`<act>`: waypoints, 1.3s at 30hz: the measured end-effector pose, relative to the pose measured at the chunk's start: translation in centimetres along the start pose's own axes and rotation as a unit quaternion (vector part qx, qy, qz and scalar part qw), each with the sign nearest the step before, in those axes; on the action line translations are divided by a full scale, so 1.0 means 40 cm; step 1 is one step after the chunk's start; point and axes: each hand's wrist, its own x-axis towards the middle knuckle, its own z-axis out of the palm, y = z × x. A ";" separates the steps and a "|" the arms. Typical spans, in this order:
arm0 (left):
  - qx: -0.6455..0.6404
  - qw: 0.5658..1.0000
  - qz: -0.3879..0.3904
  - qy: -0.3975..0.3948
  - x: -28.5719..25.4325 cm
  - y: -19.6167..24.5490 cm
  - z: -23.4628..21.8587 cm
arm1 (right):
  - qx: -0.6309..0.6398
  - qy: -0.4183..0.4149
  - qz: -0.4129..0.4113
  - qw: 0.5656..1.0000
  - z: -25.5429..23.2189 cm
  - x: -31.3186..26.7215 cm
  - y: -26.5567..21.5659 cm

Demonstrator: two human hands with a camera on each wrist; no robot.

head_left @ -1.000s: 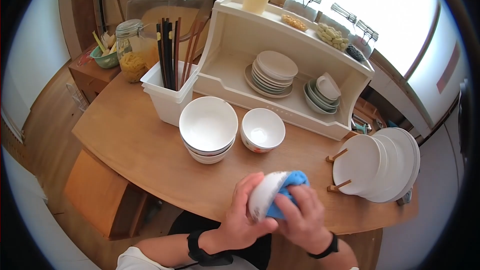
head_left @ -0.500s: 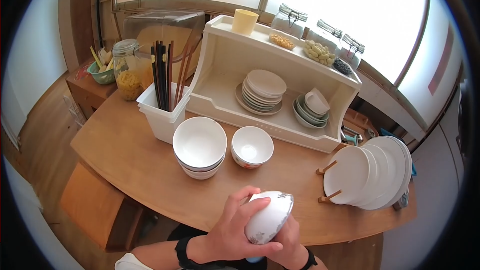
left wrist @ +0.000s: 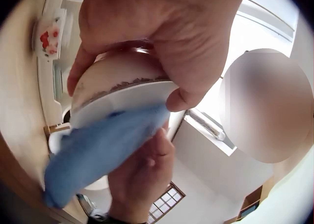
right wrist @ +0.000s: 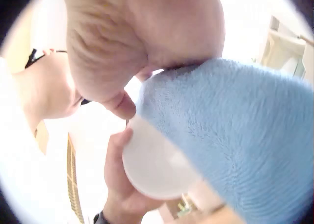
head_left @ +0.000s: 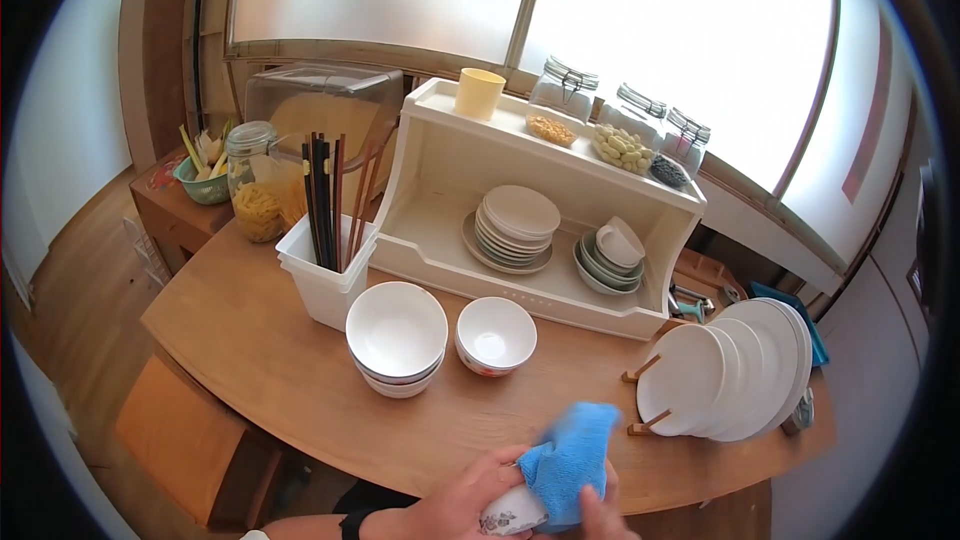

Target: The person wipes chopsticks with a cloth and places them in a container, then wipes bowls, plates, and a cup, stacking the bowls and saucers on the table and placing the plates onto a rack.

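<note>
Head view. From my remote seat I find the bowl (head_left: 515, 513) held low in the frame, at the near edge of the table (head_left: 250, 340), grey pattern showing on its outer wall. The cloth (head_left: 570, 465) covers much of it. The left hand (head_left: 465, 495) is curled round the bowl; the right hand (head_left: 605, 515) is blurred beside the cloth, and from here I cannot tell its grip. Beyond stand a tall bowl stack (head_left: 397, 330) and a smaller patterned bowl (head_left: 497, 332), well apart from the hands.

Left wrist view. I see the left hand spread across the outer wall, its thumb at the rim. The cloth lies along the mouth and hangs past it. The right hand is on the far side, thumb bent.

Right wrist view. The right hand holds the cloth against the bowl, thumb near the rim; I cannot see most of its fingers. The left thumb rests at the rim opposite.

Handling. I judge the bowl light, stiff, smooth enough to slip and breakable if dropped; I would cup the outer wall and steady the rim with the thumb. The cloth looks soft and limp, best pinched together with the rim.
</note>
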 end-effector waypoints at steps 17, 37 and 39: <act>0.013 0.977 0.209 0.044 -0.025 0.042 0.060 | 0.427 0.048 0.278 0.859 0.105 0.055 -0.017; 0.005 0.993 0.074 0.092 -0.035 0.037 0.069 | 0.481 0.151 0.352 0.789 0.104 0.008 -0.007; 0.044 0.992 0.071 0.094 -0.027 0.037 0.059 | 0.499 0.164 0.374 0.764 0.082 0.016 0.004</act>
